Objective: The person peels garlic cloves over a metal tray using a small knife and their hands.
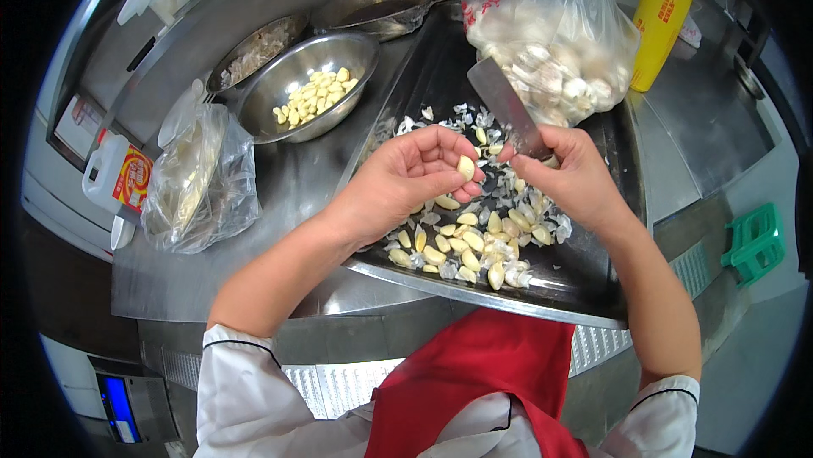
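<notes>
My left hand (422,169) holds a pale garlic clove (466,168) between thumb and fingers, above a dark metal tray (584,280). Just to its right, my right hand (565,172) grips a knife with a broad, blunt-ended blade (505,102), which points up and to the left. Beneath both hands, garlic cloves (473,240) and papery skins lie scattered over the tray. A clear plastic bag of garlic bulbs (559,70) rests at the tray's far end. Peeled cloves (317,94) lie in a stainless steel bowl (279,131) to the left.
Behind the bowl are a metal dish with skins (257,51) and a dark metal pan (381,10). A plastic bag (203,185) and a white jug (114,169) stand left. A yellow roll (670,13) is at upper right; a green stool (756,242) is below it.
</notes>
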The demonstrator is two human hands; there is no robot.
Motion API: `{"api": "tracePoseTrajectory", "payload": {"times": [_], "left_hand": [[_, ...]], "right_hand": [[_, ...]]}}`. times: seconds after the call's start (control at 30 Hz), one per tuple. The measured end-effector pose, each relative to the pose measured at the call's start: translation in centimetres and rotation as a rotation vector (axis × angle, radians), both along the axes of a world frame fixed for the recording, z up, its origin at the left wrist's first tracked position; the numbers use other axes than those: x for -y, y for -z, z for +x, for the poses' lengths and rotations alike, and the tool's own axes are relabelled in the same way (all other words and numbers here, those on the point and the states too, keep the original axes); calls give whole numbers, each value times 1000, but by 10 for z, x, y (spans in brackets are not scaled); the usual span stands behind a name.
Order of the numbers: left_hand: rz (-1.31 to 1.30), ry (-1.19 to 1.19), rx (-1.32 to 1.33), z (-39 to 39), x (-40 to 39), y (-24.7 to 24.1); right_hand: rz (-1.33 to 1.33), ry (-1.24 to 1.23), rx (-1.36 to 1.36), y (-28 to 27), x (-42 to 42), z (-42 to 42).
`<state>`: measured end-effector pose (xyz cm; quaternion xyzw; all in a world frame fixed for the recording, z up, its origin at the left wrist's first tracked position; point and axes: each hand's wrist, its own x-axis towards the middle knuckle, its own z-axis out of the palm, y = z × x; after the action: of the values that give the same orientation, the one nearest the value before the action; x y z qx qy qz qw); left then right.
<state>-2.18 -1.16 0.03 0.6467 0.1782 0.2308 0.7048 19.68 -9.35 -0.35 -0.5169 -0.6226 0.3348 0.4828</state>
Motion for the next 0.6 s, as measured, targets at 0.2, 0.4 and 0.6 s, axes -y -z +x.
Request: {"api": "tracePoseTrajectory", "payload": {"times": [0.2,0.4,0.6], "left_hand": [[16,2,30,15,2,-5],[42,-48,37,26,3,-10],[53,-72,47,25,-1,-3]], "right_hand": [[-8,21,-47,-1,1,-5],[11,95,11,-4,1,-3],[107,165,19,-2,-1,-6]]}}
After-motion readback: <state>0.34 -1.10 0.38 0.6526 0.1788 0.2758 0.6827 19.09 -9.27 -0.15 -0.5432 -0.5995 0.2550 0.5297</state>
